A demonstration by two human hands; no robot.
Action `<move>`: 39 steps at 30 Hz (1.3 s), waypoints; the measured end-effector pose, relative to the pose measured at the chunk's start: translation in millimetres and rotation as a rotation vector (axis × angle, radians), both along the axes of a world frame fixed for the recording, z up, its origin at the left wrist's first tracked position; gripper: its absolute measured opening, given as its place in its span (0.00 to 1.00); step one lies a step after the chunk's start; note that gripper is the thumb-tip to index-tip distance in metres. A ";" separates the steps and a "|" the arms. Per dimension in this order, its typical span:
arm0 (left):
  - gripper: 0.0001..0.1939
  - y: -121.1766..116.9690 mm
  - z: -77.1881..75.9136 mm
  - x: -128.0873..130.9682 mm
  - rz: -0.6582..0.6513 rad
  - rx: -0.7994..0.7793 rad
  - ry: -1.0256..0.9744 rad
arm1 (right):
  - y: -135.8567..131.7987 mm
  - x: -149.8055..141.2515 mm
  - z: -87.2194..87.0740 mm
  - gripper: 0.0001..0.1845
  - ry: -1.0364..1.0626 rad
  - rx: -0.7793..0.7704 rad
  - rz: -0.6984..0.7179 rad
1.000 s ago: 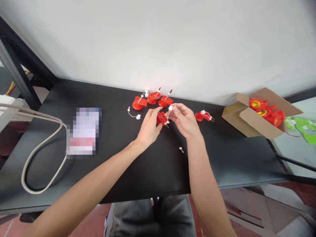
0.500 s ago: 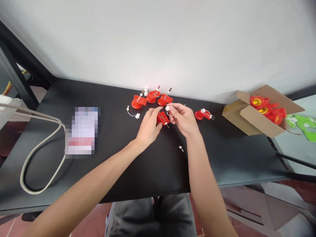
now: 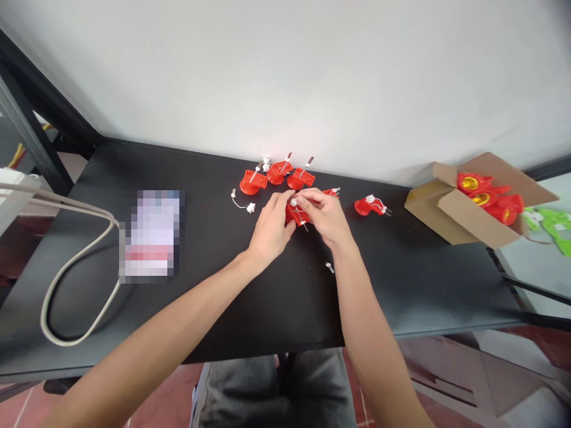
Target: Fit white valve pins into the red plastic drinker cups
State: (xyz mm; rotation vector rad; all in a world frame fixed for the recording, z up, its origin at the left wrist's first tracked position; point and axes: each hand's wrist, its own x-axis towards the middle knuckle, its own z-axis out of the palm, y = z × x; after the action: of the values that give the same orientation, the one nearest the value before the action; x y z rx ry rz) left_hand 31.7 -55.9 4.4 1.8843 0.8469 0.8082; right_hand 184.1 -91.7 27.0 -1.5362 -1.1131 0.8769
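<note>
I have the left hand (image 3: 270, 230) gripping a red plastic fitting (image 3: 296, 215) on the black counter (image 3: 401, 285), the right hand (image 3: 323, 217) pinching a white connector (image 3: 306, 203) at it. A slipped pinch could flick that connector into the red fittings (image 3: 277, 172) just beyond.

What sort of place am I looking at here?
Probably a small assembly workbench: red plastic parts lie in a row on a black table, with similar ones in a cardboard box.
</note>
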 end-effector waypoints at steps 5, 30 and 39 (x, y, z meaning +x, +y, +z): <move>0.29 -0.7 1.5 0.5 0.006 -0.001 0.024 | 0.5 0.9 -2.0 0.16 -0.018 0.002 0.015; 0.30 -2.8 3.0 -0.2 0.040 0.006 0.029 | -1.1 -3.2 1.8 0.14 0.016 -0.052 -0.038; 0.28 -2.5 3.2 0.2 0.055 0.000 0.019 | 0.4 -4.2 -0.3 0.14 -0.026 0.014 -0.035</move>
State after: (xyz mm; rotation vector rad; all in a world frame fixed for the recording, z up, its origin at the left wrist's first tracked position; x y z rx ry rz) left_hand 31.9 -58.4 7.6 1.8788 0.9141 0.8246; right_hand 179.9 -91.3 26.7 -1.5555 -1.1050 0.8261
